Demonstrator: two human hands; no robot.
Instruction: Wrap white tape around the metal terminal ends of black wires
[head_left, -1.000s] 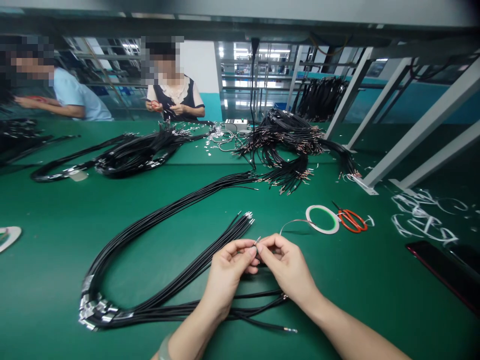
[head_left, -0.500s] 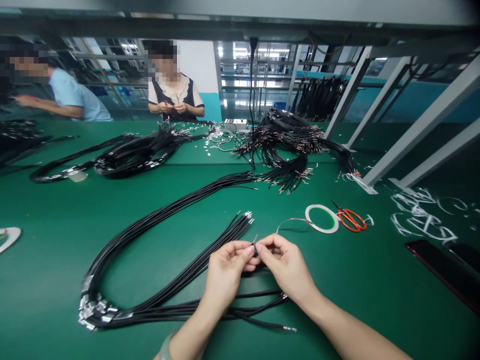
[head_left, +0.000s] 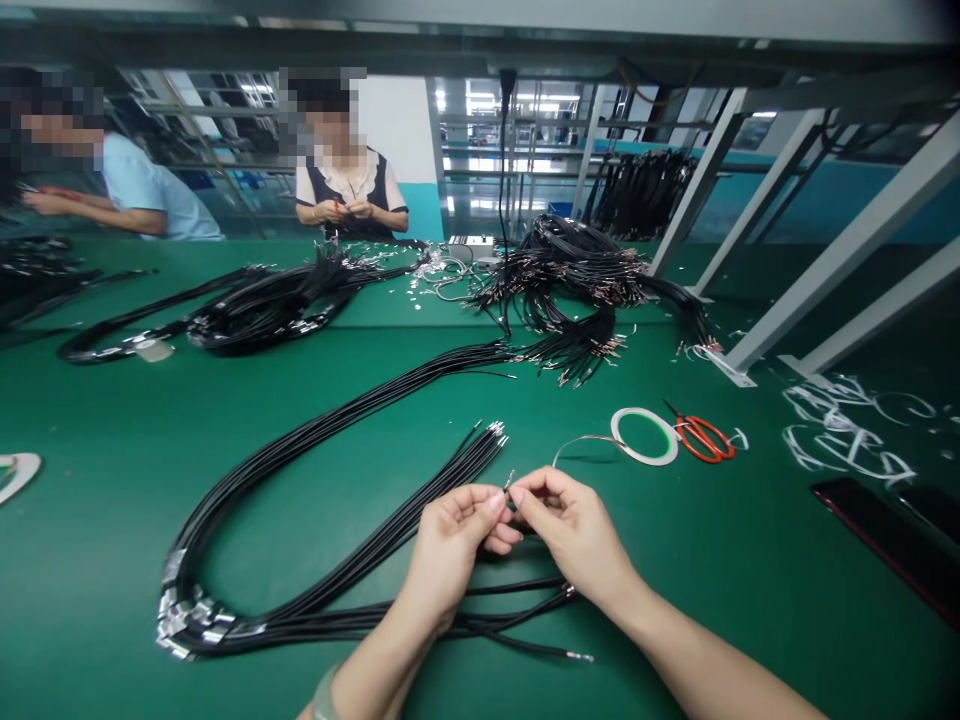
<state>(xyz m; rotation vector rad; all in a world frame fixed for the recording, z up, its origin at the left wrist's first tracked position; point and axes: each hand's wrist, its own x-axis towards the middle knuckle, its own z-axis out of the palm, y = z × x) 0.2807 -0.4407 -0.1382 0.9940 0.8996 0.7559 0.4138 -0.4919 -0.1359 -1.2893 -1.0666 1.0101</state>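
My left hand (head_left: 454, 535) is closed, thumb and forefinger pinching a thin black cable just below its bare metal end (head_left: 511, 478). My right hand (head_left: 574, 530) meets it from the other side, fingertips pressed together on the same cable end; whether a small piece of tape lies between them is hidden. Under and beside the hands runs a bundle of black cables (head_left: 292, 435), bent in a U and wrapped with silvery tape (head_left: 184, 615) at the bend. Several loose cable ends (head_left: 525, 645) lie beneath my wrists. Beyond my right hand is a tape roll (head_left: 667, 455) with a thin shiny strip trailing from it.
Orange-handled scissors (head_left: 705, 440) lie beside the roll. White scraps (head_left: 847, 430) and a dark phone-like slab (head_left: 885, 545) are at right, near metal posts (head_left: 840, 240). A big cable heap (head_left: 570, 265) lies at the back. Two people sit across the green table (head_left: 97, 420).
My hands stay in nearly the same place. The fingers have shifted slightly at the cable end, with the left hand's lower fingers a little more extended.
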